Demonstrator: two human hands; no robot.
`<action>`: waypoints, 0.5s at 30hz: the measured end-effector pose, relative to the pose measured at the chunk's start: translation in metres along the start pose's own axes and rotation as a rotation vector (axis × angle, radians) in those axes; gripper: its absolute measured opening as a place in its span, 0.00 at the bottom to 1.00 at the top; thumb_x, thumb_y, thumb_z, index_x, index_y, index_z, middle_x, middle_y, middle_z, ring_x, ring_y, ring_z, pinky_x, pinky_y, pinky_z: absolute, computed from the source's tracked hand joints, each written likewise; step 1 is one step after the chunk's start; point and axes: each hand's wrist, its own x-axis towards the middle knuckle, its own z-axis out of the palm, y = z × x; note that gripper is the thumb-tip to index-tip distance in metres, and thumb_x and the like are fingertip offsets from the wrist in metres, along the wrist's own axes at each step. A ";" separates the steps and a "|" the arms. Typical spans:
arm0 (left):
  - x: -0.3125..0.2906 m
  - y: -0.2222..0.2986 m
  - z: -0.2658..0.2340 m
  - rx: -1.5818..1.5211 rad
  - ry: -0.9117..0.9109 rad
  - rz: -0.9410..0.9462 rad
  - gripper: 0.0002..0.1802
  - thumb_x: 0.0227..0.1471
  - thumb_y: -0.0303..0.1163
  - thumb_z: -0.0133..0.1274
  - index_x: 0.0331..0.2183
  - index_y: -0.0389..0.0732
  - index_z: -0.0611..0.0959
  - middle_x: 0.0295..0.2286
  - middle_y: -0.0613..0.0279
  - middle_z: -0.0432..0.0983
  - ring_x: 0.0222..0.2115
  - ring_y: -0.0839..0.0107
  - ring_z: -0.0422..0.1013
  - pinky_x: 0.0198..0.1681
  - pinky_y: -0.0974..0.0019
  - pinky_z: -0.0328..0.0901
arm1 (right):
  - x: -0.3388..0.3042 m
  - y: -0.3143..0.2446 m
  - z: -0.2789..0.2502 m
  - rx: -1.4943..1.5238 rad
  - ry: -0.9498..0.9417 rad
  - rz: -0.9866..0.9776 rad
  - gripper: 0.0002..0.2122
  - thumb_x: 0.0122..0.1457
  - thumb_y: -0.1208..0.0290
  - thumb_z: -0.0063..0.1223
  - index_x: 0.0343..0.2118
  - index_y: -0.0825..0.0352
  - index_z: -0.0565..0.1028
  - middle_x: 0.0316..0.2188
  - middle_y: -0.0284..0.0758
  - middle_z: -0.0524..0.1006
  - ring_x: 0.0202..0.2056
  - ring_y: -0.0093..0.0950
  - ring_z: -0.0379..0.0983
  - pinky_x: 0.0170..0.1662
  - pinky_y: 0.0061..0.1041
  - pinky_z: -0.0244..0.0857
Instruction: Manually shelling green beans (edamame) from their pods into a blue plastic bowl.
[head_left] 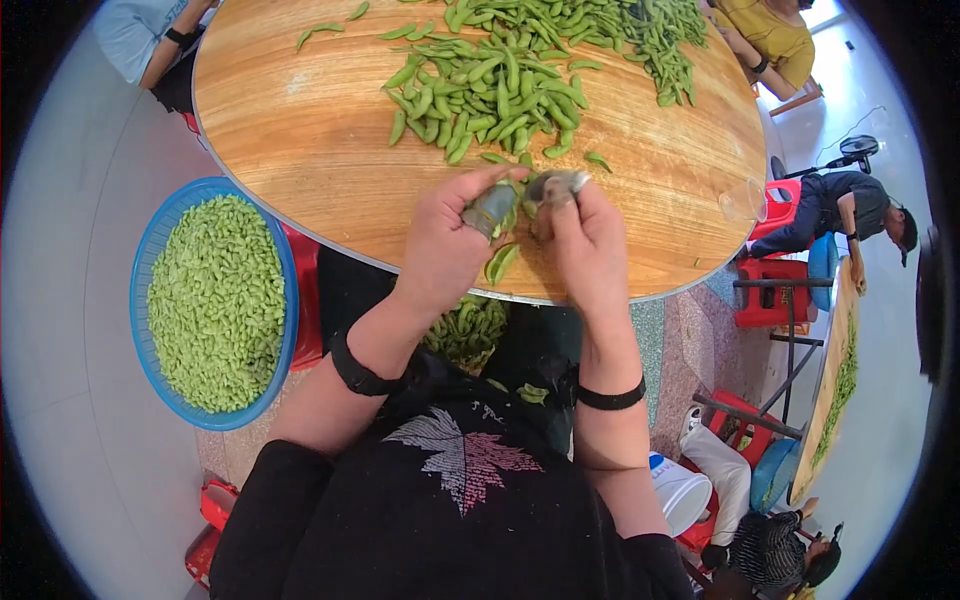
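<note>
My left hand (448, 232) is closed around green soybean pods (508, 218), just above the table's near edge. A greyish cover wraps one of its digits. Close beside it, my right hand (588, 238) is pinched, with dark, stained covering on its fingertips and a bit of green pod against them. The fingers partly hide what lies between the two hands. One pod (502, 263) shows below the left fingers, close to the table rim. Beyond both hands, a heap of whole pods (490, 95) lies on the round wooden table (290, 150).
At my left stands a blue basket (140, 300) full of shelled green beans (215, 305). Green husks (468, 328) sit below the table edge at my lap. A clear cup (742, 200) is at the table's right edge. Other people sit around, and a white bucket (682, 495) stands at lower right.
</note>
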 end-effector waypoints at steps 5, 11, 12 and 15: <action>-0.005 0.001 -0.001 0.446 -0.041 0.245 0.18 0.47 0.21 0.49 0.43 0.36 0.75 0.27 0.63 0.74 0.29 0.66 0.72 0.33 0.68 0.65 | 0.008 -0.005 -0.005 -0.085 -0.003 -0.054 0.08 0.58 0.73 0.46 0.39 0.70 0.69 0.27 0.26 0.70 0.25 0.12 0.62 0.25 0.13 0.57; -0.005 0.003 -0.012 0.712 -0.167 0.551 0.21 0.42 0.19 0.50 0.43 0.38 0.75 0.27 0.53 0.74 0.29 0.55 0.72 0.33 0.64 0.66 | 0.003 0.006 0.008 0.515 0.024 -0.008 0.07 0.54 0.82 0.44 0.36 0.69 0.69 0.25 0.27 0.70 0.20 0.14 0.61 0.21 0.14 0.55; -0.006 0.004 -0.014 0.740 -0.201 0.574 0.21 0.41 0.19 0.50 0.43 0.38 0.75 0.28 0.53 0.74 0.29 0.54 0.72 0.33 0.63 0.66 | 0.001 0.005 0.008 0.834 -0.050 0.170 0.08 0.54 0.84 0.42 0.36 0.69 0.68 0.26 0.26 0.69 0.19 0.12 0.59 0.20 0.12 0.53; -0.008 0.001 -0.014 0.672 -0.089 0.671 0.18 0.41 0.20 0.51 0.39 0.38 0.75 0.28 0.52 0.74 0.30 0.53 0.72 0.33 0.64 0.66 | -0.004 -0.006 0.015 0.925 -0.028 0.281 0.08 0.55 0.84 0.41 0.36 0.67 0.67 0.24 0.25 0.68 0.17 0.11 0.56 0.18 0.11 0.50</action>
